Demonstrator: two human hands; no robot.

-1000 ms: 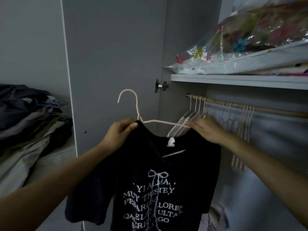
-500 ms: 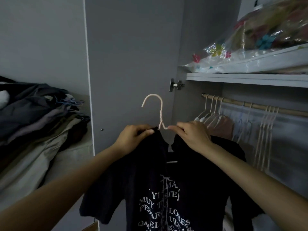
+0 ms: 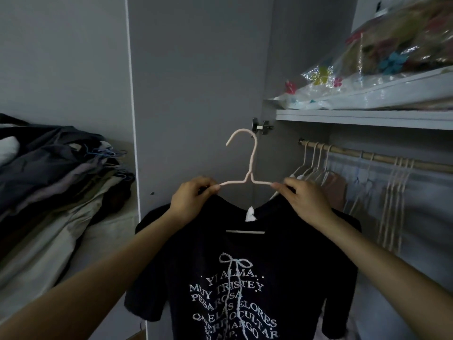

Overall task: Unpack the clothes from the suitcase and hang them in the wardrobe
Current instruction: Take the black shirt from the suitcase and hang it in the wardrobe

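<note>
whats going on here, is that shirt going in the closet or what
A person holds a black printed T-shirt on a pale pink hanger, left hand and right hand pinching the shoulders. It is not yet on the wooden rail, where other hangers already hang. A pile of clothes lies to the left.

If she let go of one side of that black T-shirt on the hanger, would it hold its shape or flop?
Probably flop. The black T-shirt already sags in soft folds below the thin pink hanger, so it looks limp and light. With the left hand and right hand each pinching a shoulder, a released side would likely slide off.
</note>
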